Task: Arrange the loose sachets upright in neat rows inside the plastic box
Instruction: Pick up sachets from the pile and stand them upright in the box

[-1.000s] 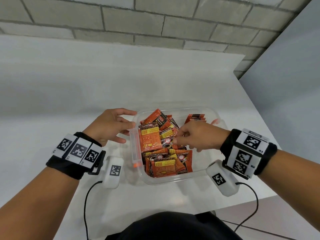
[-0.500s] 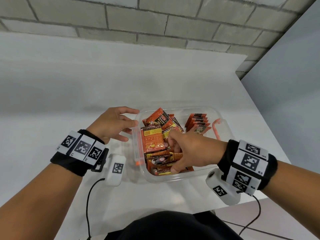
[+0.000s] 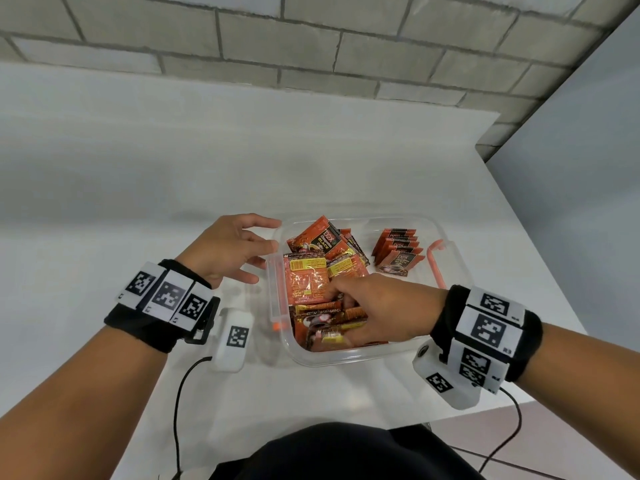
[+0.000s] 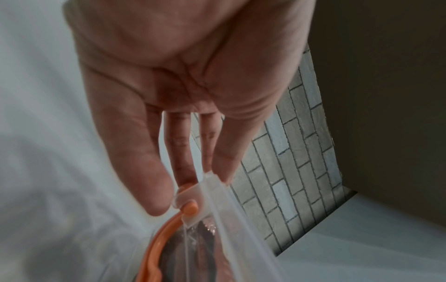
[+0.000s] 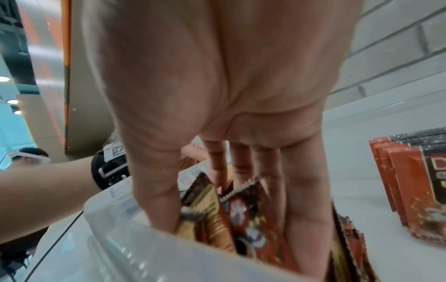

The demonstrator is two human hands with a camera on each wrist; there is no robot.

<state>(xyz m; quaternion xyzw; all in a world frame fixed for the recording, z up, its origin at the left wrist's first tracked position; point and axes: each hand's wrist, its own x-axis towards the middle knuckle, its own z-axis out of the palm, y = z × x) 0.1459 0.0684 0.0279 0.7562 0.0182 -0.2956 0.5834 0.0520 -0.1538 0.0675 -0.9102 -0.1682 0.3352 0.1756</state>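
Observation:
A clear plastic box with orange handles stands on the white table. Several loose orange-and-black sachets lie jumbled in its left half. A short upright row of sachets stands at the back right, also in the right wrist view. My right hand reaches into the near-left part of the box. Its thumb and fingers grip a bunch of sachets between them. My left hand rests with straight fingers against the box rim by the orange handle.
The table's right edge runs close beside the box, and its near edge is just below my wrists. A grey brick wall stands behind. Black cables hang from both wrist cameras. A second person is in the background.
My right hand has moved from the middle of the box toward its near-left part and closed round a bunch of loose sachets. The upright row is now uncovered. The left hand stays at the rim.

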